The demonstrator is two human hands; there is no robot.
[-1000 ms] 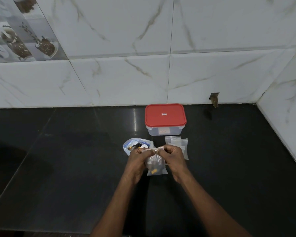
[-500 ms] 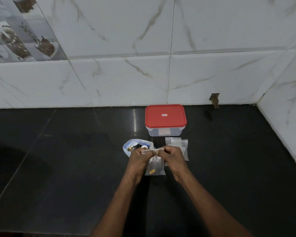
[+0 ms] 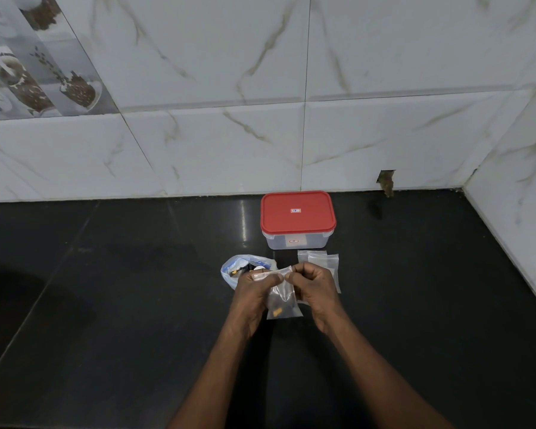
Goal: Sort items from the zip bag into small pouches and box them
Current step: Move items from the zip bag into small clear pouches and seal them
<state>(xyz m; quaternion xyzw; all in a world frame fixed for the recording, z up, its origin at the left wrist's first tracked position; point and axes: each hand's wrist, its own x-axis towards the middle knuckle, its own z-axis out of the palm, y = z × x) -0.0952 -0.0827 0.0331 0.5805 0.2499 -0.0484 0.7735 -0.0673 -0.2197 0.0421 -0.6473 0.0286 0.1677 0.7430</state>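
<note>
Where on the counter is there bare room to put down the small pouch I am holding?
The small pouch has bare black counter left of the zip bag, and right of the empty pouches up to the side wall. Left of the red-lidded box, along the back wall, is bare too. Crowded: between box, zip bag and empty pouches.

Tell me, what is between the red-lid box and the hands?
In the head view, empty clear pouches lie between the box and the right hand; the zip bag lies just beyond the left hand.
</note>
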